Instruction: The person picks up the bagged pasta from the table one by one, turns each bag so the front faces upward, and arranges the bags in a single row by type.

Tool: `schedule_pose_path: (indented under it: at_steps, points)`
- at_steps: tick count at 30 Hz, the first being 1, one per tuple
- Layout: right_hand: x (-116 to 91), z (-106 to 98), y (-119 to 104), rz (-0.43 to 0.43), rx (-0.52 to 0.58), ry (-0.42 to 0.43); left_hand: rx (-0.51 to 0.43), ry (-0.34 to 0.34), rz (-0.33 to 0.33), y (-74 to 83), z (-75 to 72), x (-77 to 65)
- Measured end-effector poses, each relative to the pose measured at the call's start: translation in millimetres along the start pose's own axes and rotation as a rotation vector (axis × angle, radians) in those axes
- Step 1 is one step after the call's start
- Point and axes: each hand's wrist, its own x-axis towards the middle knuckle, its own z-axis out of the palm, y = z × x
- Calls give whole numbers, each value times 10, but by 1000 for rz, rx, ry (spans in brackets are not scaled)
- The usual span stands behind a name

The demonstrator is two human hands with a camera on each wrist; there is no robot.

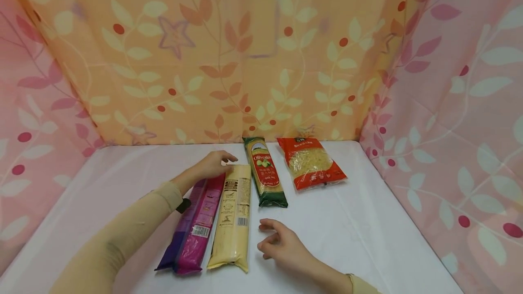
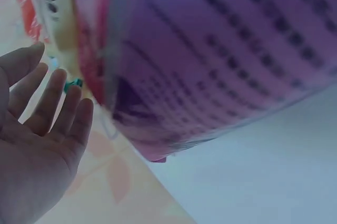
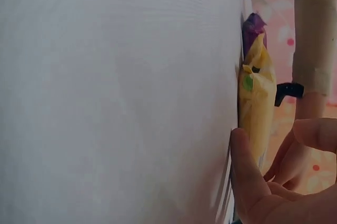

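My left hand (image 1: 214,163) hovers at the far end of a long cream-yellow packet (image 1: 230,221), its fingers loosely bent. In the left wrist view this hand (image 2: 47,129) shows its palm and spread fingers, with nothing held. Left of the yellow packet lies a long packet in purple and magenta (image 1: 206,212), partly under my left forearm. My right hand (image 1: 286,246) is just right of the yellow packet's near half, thumb and fingers apart and gripping nothing. In the right wrist view, the right hand's fingers (image 3: 247,174) overlap the yellow packet (image 3: 258,108).
A green Olivoila pasta packet (image 1: 265,171) lies on the white tabletop (image 1: 339,239), right of the yellow one. Farther right is a red bag (image 1: 312,162) with a see-through window on pale pasta. Patterned cloth (image 1: 229,58) walls off the back and both sides.
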Motion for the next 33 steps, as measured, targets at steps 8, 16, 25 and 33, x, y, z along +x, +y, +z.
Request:
schedule_pose_path:
  at_steps: [8, 16, 25, 33]
  points:
    - [77, 231, -6, 7, 34, -34, 10, -55, -5, -53, 99, 57]
    - [150, 326, -79, -3, -13, 13, -18, -55, -40, -30, 112, 54]
    - [221, 364, -79, -3, 54, 20, 5, -18, -50, -109, 99, 64]
    - [224, 272, -63, -129, 35, -17, -18, 23, -48, -121, 73, 39]
